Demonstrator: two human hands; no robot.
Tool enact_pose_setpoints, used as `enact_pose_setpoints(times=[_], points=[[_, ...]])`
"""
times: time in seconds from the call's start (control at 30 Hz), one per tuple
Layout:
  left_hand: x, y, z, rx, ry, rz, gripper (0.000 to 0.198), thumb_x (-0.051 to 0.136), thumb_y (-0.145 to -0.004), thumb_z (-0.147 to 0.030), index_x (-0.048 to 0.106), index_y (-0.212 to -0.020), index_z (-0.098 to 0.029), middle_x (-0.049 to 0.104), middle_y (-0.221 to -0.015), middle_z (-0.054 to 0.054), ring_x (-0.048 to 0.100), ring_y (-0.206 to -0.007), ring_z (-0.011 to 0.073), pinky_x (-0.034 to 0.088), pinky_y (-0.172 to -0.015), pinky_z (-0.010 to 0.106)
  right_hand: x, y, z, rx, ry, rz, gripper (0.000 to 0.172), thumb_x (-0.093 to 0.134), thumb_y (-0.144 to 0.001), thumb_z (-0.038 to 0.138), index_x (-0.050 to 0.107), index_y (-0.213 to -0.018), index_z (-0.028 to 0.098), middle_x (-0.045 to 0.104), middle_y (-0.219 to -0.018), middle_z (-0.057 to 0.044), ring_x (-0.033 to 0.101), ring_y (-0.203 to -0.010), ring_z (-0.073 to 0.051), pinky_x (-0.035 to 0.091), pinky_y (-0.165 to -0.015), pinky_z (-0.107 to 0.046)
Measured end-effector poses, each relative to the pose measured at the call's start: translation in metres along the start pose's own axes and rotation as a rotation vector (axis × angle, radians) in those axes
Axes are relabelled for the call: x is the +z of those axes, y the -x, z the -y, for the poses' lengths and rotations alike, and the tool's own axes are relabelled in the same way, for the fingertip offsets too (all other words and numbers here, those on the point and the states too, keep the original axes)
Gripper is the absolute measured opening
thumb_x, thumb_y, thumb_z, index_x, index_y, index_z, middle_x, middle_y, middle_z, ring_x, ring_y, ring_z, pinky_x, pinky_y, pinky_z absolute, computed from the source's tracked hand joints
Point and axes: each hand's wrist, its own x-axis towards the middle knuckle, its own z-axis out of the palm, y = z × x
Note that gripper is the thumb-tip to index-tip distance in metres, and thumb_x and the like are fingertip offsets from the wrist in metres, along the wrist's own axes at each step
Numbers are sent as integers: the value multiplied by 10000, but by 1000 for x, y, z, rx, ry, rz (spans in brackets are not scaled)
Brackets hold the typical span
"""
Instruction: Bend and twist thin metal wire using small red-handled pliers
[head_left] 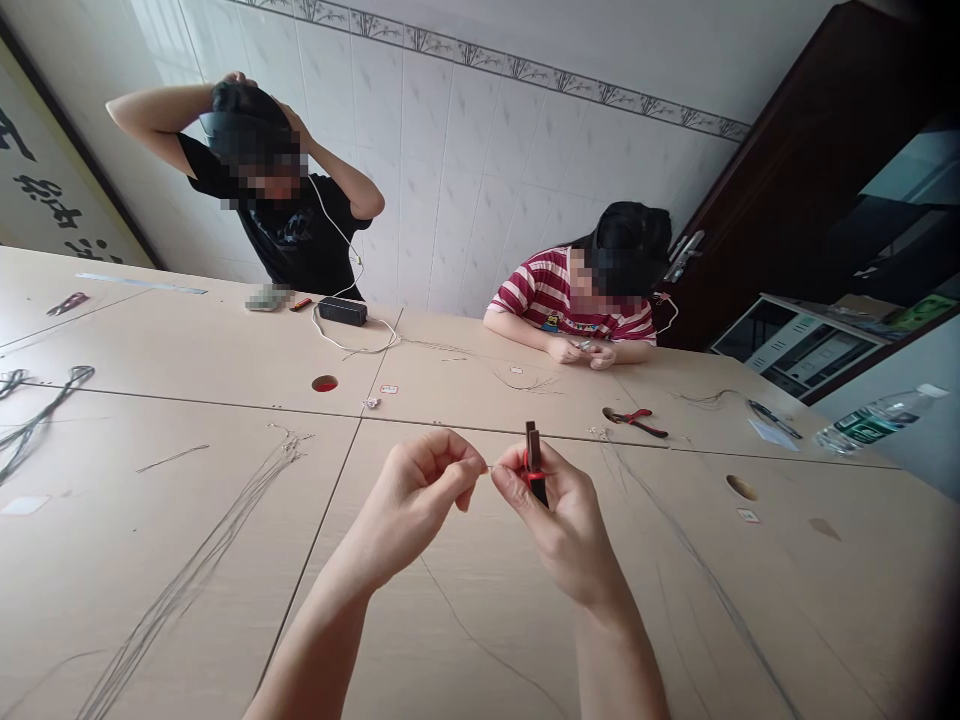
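Nearest, a loose strand (480,640) lies on the counter (397,650), slanting from upper left to lower right beneath the hands; whether it joins the wire being held, I cannot tell. Both forearms reach forward and lean inward, so the two hands meet just above the counter.

One thin wire (490,468) is stretched between the fingertips, its short visible length running crosswise, left to right. The left hand (429,505), knuckles up and fingers curled, has its grip narrowed to a pinch on one end. The right hand (561,505) pinches the other end between thumb and forefinger, while its grip also keeps one pair of pliers (535,465) in the palm, long axis nearly upright in view and nose pointing up and away.

Two wire bundles flank the hands: the left bundle (217,540) slants away to the right, while the right bundle (694,560) slants away to the left, each with small pale bits at its far end.

Farther off, a second pair of pliers (637,422) lies crosswise, partly over a hole, handles to the right. One pen (775,418) and one bottle (881,420), lying tilted, are at the right.

Across the counter sit two people: one in black (289,235) with both arms raised to the head, one in stripes (536,290) with hands together.
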Motion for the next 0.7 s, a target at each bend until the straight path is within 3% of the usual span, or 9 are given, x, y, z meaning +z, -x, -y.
enact_pose_setpoints(times=[0.7], points=[[1,-2,1,-57,18,-18,245,537,-906,-341,540,-721,-180,457,-591,-55,285,-520,76,231,-480,225,1,0,-4,-37,6,-8,202,583,-927,321,532,-768,206,495,-696,40,427,-659,-109,361,-640,-237]])
